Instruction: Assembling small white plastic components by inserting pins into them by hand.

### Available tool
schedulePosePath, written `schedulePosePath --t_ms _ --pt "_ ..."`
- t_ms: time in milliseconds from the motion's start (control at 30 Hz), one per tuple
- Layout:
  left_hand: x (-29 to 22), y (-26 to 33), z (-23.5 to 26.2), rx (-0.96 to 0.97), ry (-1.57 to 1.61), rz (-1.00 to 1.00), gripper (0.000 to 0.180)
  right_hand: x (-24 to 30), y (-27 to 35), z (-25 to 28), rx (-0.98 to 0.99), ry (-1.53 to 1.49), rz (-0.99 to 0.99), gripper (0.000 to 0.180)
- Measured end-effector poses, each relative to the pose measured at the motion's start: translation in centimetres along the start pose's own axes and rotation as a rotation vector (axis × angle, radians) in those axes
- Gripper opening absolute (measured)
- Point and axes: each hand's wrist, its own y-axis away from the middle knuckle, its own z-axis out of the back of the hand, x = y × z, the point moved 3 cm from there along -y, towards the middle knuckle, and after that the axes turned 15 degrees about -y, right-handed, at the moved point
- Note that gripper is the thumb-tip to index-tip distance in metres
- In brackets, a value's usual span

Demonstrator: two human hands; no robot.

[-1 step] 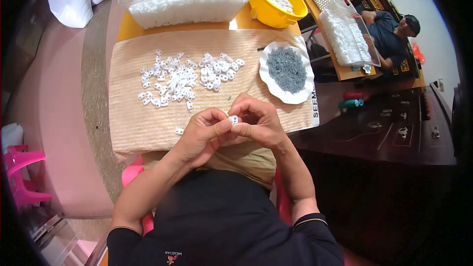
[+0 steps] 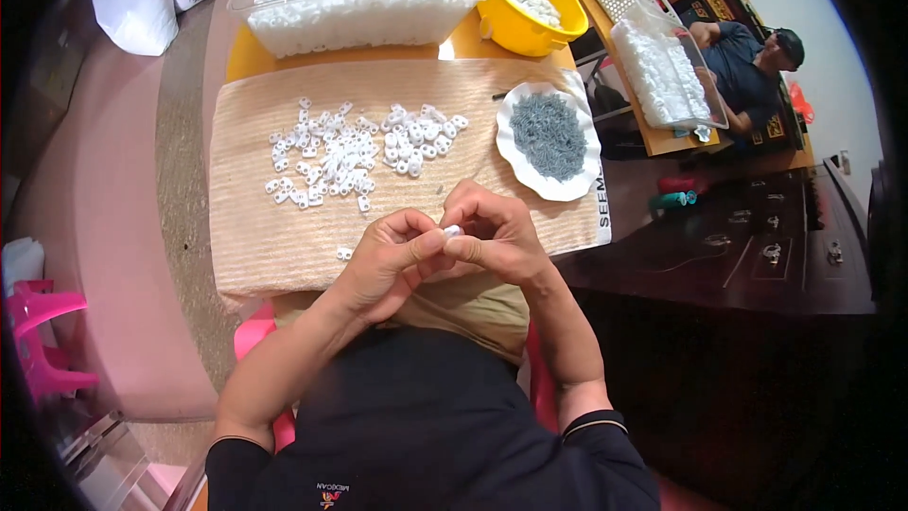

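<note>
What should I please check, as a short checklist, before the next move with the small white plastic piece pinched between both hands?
1. Small white plastic piece pinched by left hand and right hand: ok.
2. Small grey part seated in the piece: cannot tell, fingers hide it.
3. White scalloped plate of grey parts beside the right hand: ok.
4. Loose white plastic pieces spread on the beige woven mat ahead: ok.
5. Lone white piece lies near the mat's front edge: ok.

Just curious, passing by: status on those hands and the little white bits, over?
Left hand and right hand together, pinching one small white piece. Loose white pieces on the woven mat; plate of grey parts alongside. Nothing between.
</note>
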Motion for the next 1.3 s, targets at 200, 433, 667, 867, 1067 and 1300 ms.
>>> schedulePosePath --t_ms 200,433,667,867,1067,1300 --pt "-0.1 0.1 0.0 -0.041 -0.055 0.026 0.010 0.2 0.2 0.5 -0.007 0.101 -0.044 0.014" --pt "0.0 0.1 0.4 -0.152 -0.130 0.047 0.011 0.4 0.4 1.2 -0.163 0.110 -0.091 0.014" --pt "-0.1 0.1 0.2 -0.188 -0.140 0.042 0.011 -0.2 2.0 2.0 -0.266 0.207 -0.140 0.017" --pt "0.0 0.2 0.2 -0.217 -0.167 0.062 0.011 -0.6 3.4 3.4 -0.300 0.231 -0.150 0.021" --pt "0.4 0.2 0.4 -0.244 -0.197 0.079 0.011 0.0 3.9 3.8 -0.338 0.256 -0.170 0.017" --pt "0.6 0.2 0.4 -0.248 -0.241 0.068 0.010 3.5 1.0 8.0 -0.347 0.395 -0.047 0.016"
